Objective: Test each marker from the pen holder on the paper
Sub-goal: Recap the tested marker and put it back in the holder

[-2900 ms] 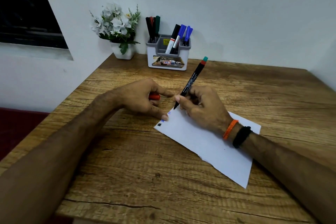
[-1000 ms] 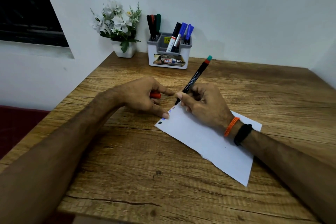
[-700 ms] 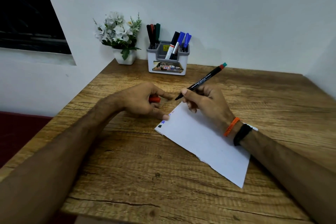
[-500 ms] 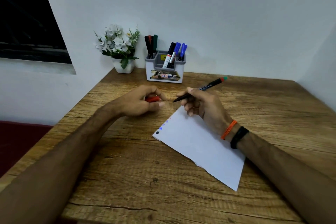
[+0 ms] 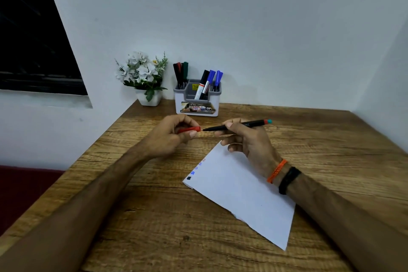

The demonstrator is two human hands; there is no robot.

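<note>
My right hand (image 5: 247, 141) grips a black marker (image 5: 237, 126) with a red and teal end, held level above the table with its tip pointing left. My left hand (image 5: 170, 137) pinches the marker's red cap (image 5: 189, 129), whose mouth almost meets the tip. The white paper (image 5: 240, 190) lies on the wooden table (image 5: 154, 216) below my right wrist, with small black, blue and red marks along its left edge. The white and grey pen holder (image 5: 197, 100) stands at the back with several markers in it.
A small white pot of white flowers (image 5: 144, 77) stands left of the pen holder by the wall. The table's left edge runs beside a dark red surface (image 5: 22, 185). A dark window (image 5: 33, 40) is at upper left.
My right hand lifted the marker off the paper and turned it level. My left hand left the paper and brought the red cap up to the marker's tip.
</note>
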